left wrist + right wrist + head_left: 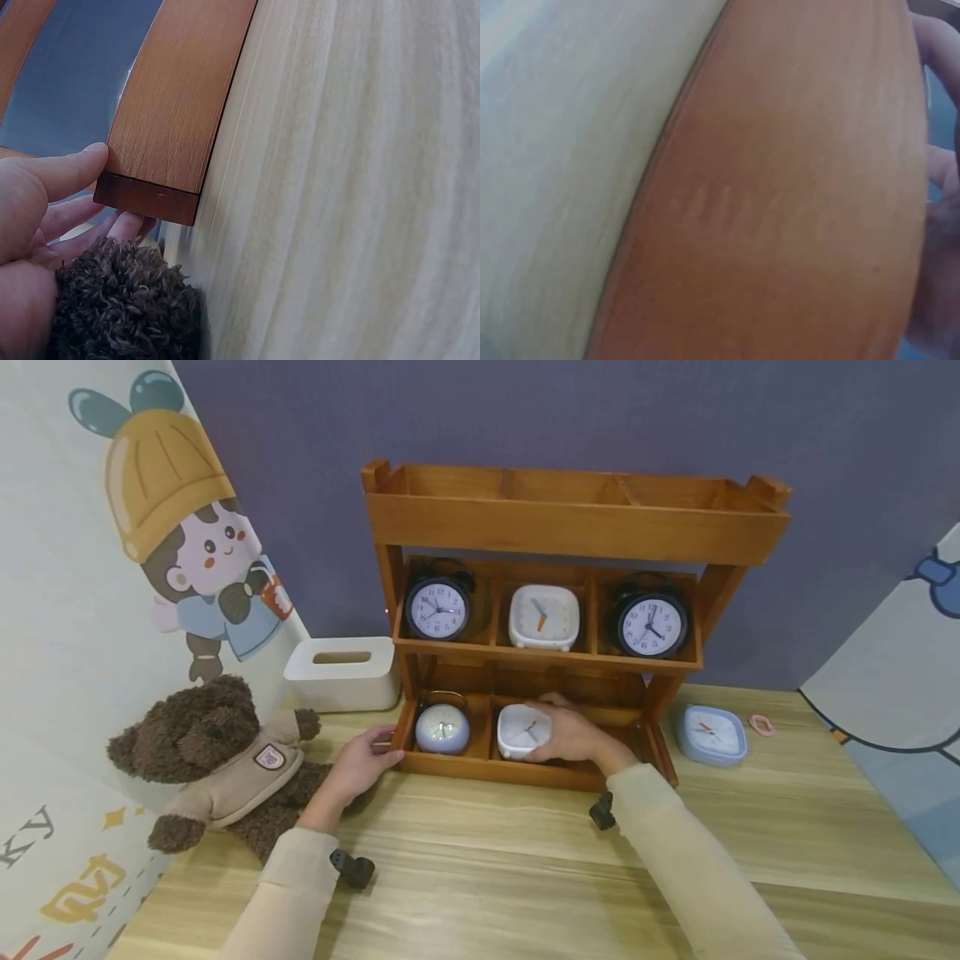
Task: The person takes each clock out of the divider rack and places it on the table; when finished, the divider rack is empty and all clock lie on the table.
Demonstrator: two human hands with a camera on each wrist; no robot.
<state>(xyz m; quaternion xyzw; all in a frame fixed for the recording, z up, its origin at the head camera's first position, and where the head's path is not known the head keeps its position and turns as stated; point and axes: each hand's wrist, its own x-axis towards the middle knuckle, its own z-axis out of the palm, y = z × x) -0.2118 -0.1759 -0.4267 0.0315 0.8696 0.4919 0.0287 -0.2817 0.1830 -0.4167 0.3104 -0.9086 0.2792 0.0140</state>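
Note:
My right hand (572,737) grips a white square alarm clock (519,732) by its right side, in the middle compartment of the bottom tier of a brown wooden shelf (577,531). In the right wrist view the shelf's front board (780,187) fills most of the picture and hides the clock. With thumb and fingers, my left hand (363,767) holds the lower left corner of the shelf; the left wrist view shows the thumb at the board's edge (172,105). A round lavender alarm clock (442,729) stands in the bottom left compartment.
On the middle tier, a white clock (544,617) sits between two black alarm clocks (437,608) (652,624). A blue clock (712,735) and a small pink ring-shaped piece (761,725) lie right of the shelf. Left are a white tissue box (342,681) and a brown teddy bear (240,768).

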